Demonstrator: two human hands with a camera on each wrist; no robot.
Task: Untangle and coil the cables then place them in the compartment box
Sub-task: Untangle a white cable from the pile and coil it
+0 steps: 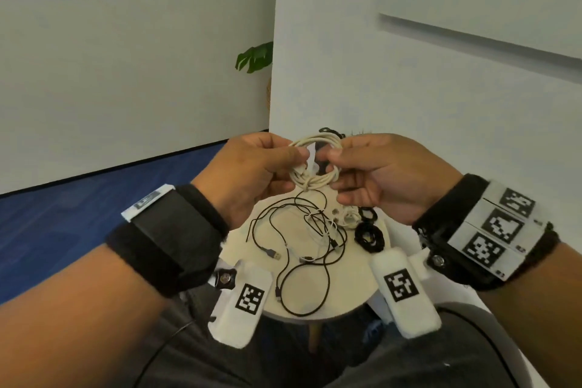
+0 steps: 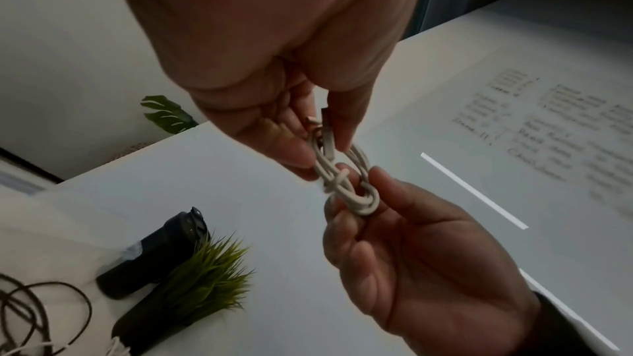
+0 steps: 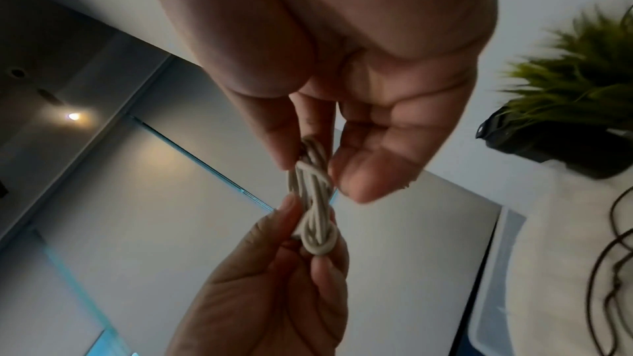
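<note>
Both hands hold a coiled white cable (image 1: 315, 178) up above the round table (image 1: 236, 246). My left hand (image 1: 299, 157) pinches the coil's left side, where a plug end (image 2: 327, 142) sticks out between its fingertips. At the coil's right side, my right hand (image 1: 330, 164) pinches it between thumb and fingers. The wrist views show the coil (image 2: 346, 188) (image 3: 315, 213) squeezed into a narrow bundle with a turn wrapped across it. A tangle of black cables (image 1: 302, 249) mixed with thin white ones lies on the table below. No compartment box can be made out with certainty.
Two small black coiled cables (image 1: 369, 236) and a small white cable bundle (image 1: 348, 217) lie at the table's right. A spiky green plant in a dark pot (image 2: 205, 275) and a black object (image 2: 154, 251) stand at the table's far edge against a white wall.
</note>
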